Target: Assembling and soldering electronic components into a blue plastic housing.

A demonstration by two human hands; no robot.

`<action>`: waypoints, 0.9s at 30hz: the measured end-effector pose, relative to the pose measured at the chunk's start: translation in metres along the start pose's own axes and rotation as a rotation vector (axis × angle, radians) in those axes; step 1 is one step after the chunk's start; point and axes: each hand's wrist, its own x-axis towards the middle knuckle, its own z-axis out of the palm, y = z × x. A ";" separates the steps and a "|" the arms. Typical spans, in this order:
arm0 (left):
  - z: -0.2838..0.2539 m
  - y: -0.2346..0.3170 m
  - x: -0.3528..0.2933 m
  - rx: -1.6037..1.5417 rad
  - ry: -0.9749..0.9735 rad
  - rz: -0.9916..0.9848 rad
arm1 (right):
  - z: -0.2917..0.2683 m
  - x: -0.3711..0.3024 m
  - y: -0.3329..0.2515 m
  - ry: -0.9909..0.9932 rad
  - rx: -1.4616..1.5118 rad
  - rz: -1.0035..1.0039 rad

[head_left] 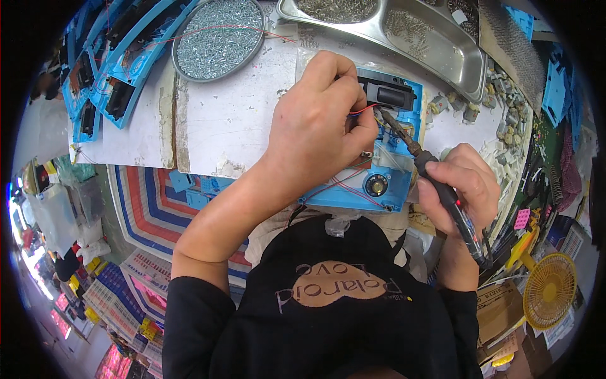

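My right hand (470, 180) grips the dark handle of a soldering iron (449, 199), whose metal tip points up and left into a blue plastic housing (399, 201). My left hand (319, 110) is closed in a pinch at the housing's left side, with thin red and blue wires (363, 111) coming out by its fingertips. Close to the iron's tip lies a black rectangular part (390, 96) set in the housing. Nearer to me, a round speaker-like part (376, 184) sits in the same housing, with red wires running across. My left fingers partly cover the housing's inside.
A round tray of small screws (218, 41) stands at the far left, beside stacked blue housings (123, 82). A metal compartment tray (435, 47) with small springs and screws lies at the back. Small grey parts (508, 117) are heaped at right, above a yellow fan (549, 290).
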 end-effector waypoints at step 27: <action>0.002 0.001 -0.001 0.018 0.034 0.010 | -0.011 -0.013 -0.008 0.049 0.014 0.041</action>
